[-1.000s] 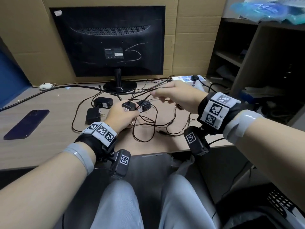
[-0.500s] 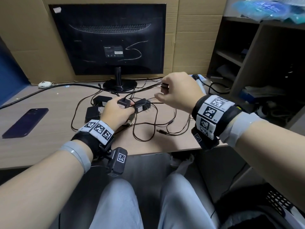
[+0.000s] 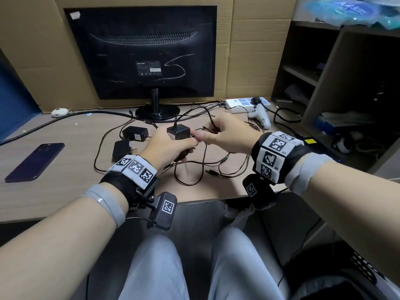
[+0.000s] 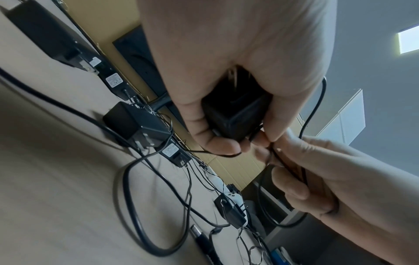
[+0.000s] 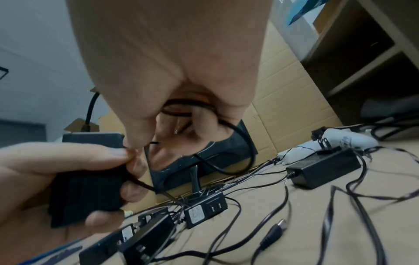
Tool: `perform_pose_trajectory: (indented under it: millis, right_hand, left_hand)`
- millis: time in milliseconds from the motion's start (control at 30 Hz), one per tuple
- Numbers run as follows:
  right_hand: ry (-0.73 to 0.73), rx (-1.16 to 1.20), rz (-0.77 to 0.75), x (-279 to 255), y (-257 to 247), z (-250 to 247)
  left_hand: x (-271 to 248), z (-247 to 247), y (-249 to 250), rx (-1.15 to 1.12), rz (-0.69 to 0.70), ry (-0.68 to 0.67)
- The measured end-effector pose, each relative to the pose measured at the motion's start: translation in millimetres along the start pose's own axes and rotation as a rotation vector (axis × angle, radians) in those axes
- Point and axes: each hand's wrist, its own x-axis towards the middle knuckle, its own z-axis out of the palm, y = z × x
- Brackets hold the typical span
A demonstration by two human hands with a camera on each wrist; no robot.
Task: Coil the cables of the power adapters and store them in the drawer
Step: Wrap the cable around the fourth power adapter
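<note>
We see the head view evenly lit, soft indoor light, no harsh glare; the worktop carries faint shadows under the cables. Straight edges bow toward the corners, strongest at 3 and 9 o'clock. In the left wrist view a bright ceiling panel glows at 2 o'clock, nearly blown out, while the left hand looms large and soft, its palm in shade. The worktop smears with motion blur at 7 o'clock. In the right wrist view the right hand is blurred, cables streak at 4 o'clock, and 9 o'clock sits dim.
</note>
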Motion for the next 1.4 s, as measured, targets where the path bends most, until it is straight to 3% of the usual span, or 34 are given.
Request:
perform_pose_trajectory:
  millis: [67,233,400,467,500,633,700,767,900,1000,1133,1267,1300,1400]
  right_hand:
    - [0.094,0.052,0.046,-0.4,3.2,0.3]
    - [0.304,0.626,0.176,-2.3,0.8,-10.7]
    - [0.173,0.991,0.109,-5.2,-16.6,-10.7]
    - [0.195,0.931,0.089,-6.7,-21.5,-11.7]
    - [0.224,0.793,0.067,-8.1,-21.2,-13.2]
    - [0.463,-0.075,-0.064,-11.4,-15.8,-20.6]
    - [0.538,-0.290,-0.016,-10.0,-15.7,-25.4]
    - [0.532,-0.353,0.012,-6.3,-15.4,-25.0]
    - [0.355,-0.515,-0.044,-2.9,-6.2,-12.5]
    - [0.391,-0.570,0.066,-1.7,10.0,-19.4]
    - [0.491,-0.616,0.190,-6.6,27.9,-31.3]
    - [0.383,-0.521,0.275,-13.6,25.4,-25.9]
    - [0.318,-0.434,0.248,-17.8,22.8,-24.5]
    - [0.069,0.130,0.133,-37.1,18.4,-16.3]
  left_hand:
    - [1.3,1.0,-0.6,0.078,-0.011,0.026]
    - [8.2,-3.1,-9.5,0.195,-0.073,0.134]
    - [9.2,-5.9,-15.6,0.286,-0.117,0.196]
    - [11.5,-6.4,-20.1,0.288,-0.129,0.209]
    - [12.7,-6.4,-21.9,0.307,-0.131,0.221]
    - [11.9,-6.8,-25.3,0.461,-0.117,0.320]
    - [13.0,-5.0,-26.0,0.449,-0.115,0.349]
    - [12.2,-0.6,-21.5,0.395,-0.117,0.314]
    - [7.8,4.8,-15.0,0.152,-0.105,0.216]
    - [-4.2,6.1,-6.4,0.126,-0.140,0.041]
    - [-15.1,9.2,-0.2,0.020,-0.289,-0.156]
    - [-25.6,10.8,0.7,-0.143,-0.396,-0.230]
    - [-27.8,10.6,-1.5,-0.170,-0.418,-0.235]
    - [-38.3,9.7,-12.9,-0.168,-0.459,-0.304]
